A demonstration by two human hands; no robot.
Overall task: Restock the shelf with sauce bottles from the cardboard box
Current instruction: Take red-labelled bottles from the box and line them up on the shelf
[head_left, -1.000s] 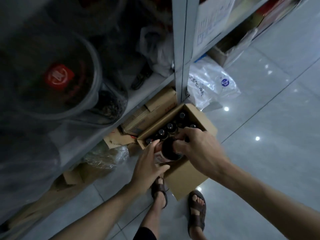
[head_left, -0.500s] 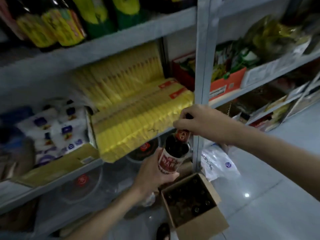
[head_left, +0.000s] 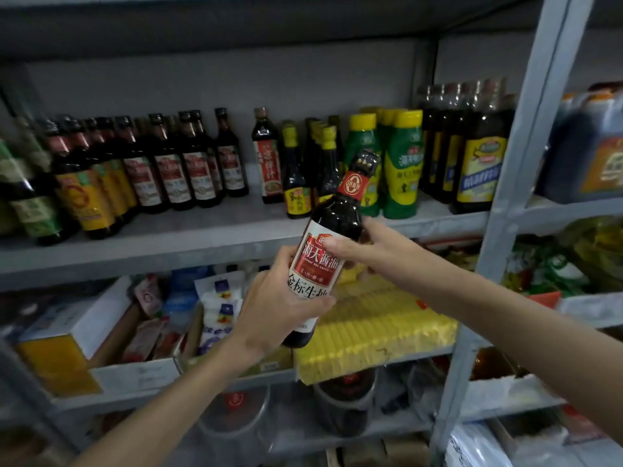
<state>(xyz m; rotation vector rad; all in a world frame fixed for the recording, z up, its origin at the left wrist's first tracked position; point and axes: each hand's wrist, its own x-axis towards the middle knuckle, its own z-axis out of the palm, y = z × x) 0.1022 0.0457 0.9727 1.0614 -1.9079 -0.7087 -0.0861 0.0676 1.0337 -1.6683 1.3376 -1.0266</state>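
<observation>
A dark sauce bottle (head_left: 337,214) with a red and white label is held up, tilted right, in front of the grey metal shelf (head_left: 202,241). My left hand (head_left: 279,311) grips its lower body from the left. My right hand (head_left: 374,251) holds its shoulder from the right, thumb across the label. Matching red-labelled bottles (head_left: 188,163) stand in rows at the shelf's left half. The cardboard box is out of view.
Yellow-capped green bottles (head_left: 401,163) and dark bottles with yellow labels (head_left: 478,153) fill the shelf's right part. A grey upright post (head_left: 519,197) stands at right. Below lie yellow packets (head_left: 377,328) and boxes of sachets (head_left: 135,332).
Both hands lifted the bottle from the floor box up to the bottle shelf. My right hand slid from the cap down to the bottle's shoulder. The view tilted upward.
</observation>
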